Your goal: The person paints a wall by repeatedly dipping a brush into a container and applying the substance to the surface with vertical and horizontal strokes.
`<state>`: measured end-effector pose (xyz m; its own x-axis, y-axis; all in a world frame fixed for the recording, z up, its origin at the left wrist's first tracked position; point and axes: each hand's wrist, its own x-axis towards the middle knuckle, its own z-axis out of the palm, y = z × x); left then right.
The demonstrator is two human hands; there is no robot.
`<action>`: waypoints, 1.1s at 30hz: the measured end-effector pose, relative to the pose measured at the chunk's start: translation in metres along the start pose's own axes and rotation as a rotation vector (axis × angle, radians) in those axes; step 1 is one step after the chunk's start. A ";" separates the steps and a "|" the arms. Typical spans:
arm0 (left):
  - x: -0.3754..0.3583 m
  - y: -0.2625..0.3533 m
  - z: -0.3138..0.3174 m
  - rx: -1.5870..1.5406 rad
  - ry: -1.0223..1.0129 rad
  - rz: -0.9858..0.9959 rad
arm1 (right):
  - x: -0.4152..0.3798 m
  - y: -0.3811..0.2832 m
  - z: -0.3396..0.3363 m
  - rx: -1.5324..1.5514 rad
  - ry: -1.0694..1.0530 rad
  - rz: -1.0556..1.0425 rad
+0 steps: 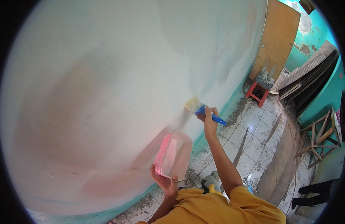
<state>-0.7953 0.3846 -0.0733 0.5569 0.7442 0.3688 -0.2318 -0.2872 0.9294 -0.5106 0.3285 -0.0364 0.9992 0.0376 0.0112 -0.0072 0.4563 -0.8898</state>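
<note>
My right hand [209, 116] is closed round the blue handle of a paintbrush [218, 119]. Its pale, paint-coated bristles point left, right at the white-painted wall [142, 89]. Lower down, my left hand [166, 183] grips the near end of a pink rectangular plastic tub [163, 154], thumb on one side and fingers on the other. The tub is tilted, and whitish paint smears coat its inside. Both the brush and the tub throw shadows on the wall, whose lower edge shows a turquoise band.
A red stool [257, 95] with a paint-splattered top stands by a brown wooden door [276, 37]. Stacked boards [310, 74] lean against the turquoise wall at right, above a wooden frame [319, 136]. Debris and stains mark the tiled floor [250, 143]. A person's dark-clothed legs [316, 193] show at lower right.
</note>
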 end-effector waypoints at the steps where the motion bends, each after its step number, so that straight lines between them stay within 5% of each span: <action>1: 0.000 0.001 0.000 -0.008 -0.001 -0.008 | 0.000 0.003 -0.007 -0.024 -0.002 -0.002; 4: 0.002 0.001 0.003 -0.030 -0.001 -0.017 | 0.018 -0.022 0.006 -0.033 -0.034 -0.130; 10: 0.001 0.001 0.003 -0.075 -0.016 -0.051 | 0.026 -0.178 0.099 0.140 -0.249 -0.452; 13: -0.001 -0.002 0.000 -0.047 -0.008 -0.061 | 0.032 -0.156 0.088 0.213 -0.236 -0.404; 19: 0.000 -0.001 -0.003 -0.076 0.019 -0.052 | 0.018 0.043 -0.018 0.154 0.068 0.063; 23: -0.002 0.000 -0.009 -0.048 0.015 -0.038 | 0.023 0.082 -0.053 -0.017 0.147 0.143; 29: 0.000 0.002 -0.002 0.010 0.007 -0.053 | 0.051 -0.098 0.043 0.181 -0.028 -0.252; 33: -0.001 -0.003 -0.001 0.010 -0.012 -0.051 | 0.055 -0.104 0.040 0.263 -0.092 -0.240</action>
<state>-0.7962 0.3855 -0.0769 0.5777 0.7505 0.3208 -0.1949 -0.2548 0.9471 -0.4564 0.3188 0.0750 0.9661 -0.0238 0.2569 0.2052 0.6746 -0.7091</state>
